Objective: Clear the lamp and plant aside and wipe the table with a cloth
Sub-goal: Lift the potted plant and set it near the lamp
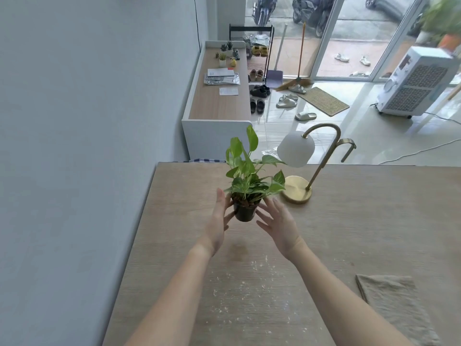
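A small green plant in a black pot (pixel 245 212) is up off the wooden table (pixel 361 221), its shadow lying on the wood below it. My left hand (pixel 219 221) presses the pot's left side and my right hand (pixel 277 223) its right side, fingers spread. A brass lamp (pixel 298 189) with a white shade stands just right of the plant, near the table's far edge. A beige cloth (pixel 396 305) lies flat at the near right. Pale crumbs (pixel 249 288) are scattered over the table in front of me.
A grey wall runs along the table's left edge. Beyond the far edge stand a low white cabinet (pixel 217 106) with papers and small plants, a shoe rack, sandals on the floor and a white air cooler (pixel 416 83) at the right.
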Motion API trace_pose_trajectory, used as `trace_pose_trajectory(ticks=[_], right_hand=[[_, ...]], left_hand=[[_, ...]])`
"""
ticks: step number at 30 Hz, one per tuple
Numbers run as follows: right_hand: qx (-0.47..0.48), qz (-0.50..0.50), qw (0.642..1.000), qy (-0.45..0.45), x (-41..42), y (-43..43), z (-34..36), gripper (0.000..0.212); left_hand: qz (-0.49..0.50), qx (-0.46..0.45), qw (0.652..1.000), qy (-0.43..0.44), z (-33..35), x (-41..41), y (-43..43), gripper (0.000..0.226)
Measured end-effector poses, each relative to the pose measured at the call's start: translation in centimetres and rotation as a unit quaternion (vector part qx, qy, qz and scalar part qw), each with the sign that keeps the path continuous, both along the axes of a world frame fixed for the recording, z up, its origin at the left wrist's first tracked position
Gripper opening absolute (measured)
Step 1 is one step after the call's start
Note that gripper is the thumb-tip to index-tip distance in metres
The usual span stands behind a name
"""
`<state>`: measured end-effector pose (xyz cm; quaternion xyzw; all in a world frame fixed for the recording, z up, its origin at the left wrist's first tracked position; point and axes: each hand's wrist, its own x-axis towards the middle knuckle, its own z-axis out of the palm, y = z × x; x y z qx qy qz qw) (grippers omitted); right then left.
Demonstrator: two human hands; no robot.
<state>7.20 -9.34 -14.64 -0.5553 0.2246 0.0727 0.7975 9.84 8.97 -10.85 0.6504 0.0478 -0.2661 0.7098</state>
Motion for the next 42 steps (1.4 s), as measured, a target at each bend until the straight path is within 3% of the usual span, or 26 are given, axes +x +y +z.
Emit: trace_pose_trajectory(ticks=[2, 10, 15, 24, 30, 33, 42], right_hand=[[-0.001, 0.008, 1.000, 0.005, 1.1, -0.5, 0.0, 0.048], [-0.013, 0.002, 1.000, 0.016, 6.1, -1.6, 0.2, 0.043], [-0.008, -0.007, 1.000, 0.027, 8.9, -1.9, -0.2, 0.031], [0.000, -0.011, 0.999, 0.043, 11.4, -1.6, -1.8, 0.045], [0.015, -0.017, 0.998, 0.055, 11.1, -1.7, -3.1, 0.041], [0.020, -0.015, 0.998, 0.058, 11.0, -1.8, -3.4, 0.042], [0.032, -0.006, 0.997, 0.072, 10.3, -1.1, -2.8, 0.035]], left_hand=[[-0.010, 0.015, 1.000, 0.011, 0.0, 1.5, -0.3, 0.091], [-0.016, 0.028, 0.999, 0.014, -0.1, 6.7, -2.0, 0.067], [-0.015, 0.035, 0.999, 0.007, -1.0, 9.5, -2.7, 0.081], [0.003, 0.034, 0.999, 0.011, -2.7, 11.8, -3.5, 0.090], [0.016, 0.030, 0.999, 0.027, -3.5, 11.2, -3.4, 0.065], [0.021, 0.028, 0.999, 0.034, -3.8, 10.8, -3.3, 0.063], [-0.001, 0.046, 0.999, 0.029, -3.6, 10.0, -2.9, 0.081]])
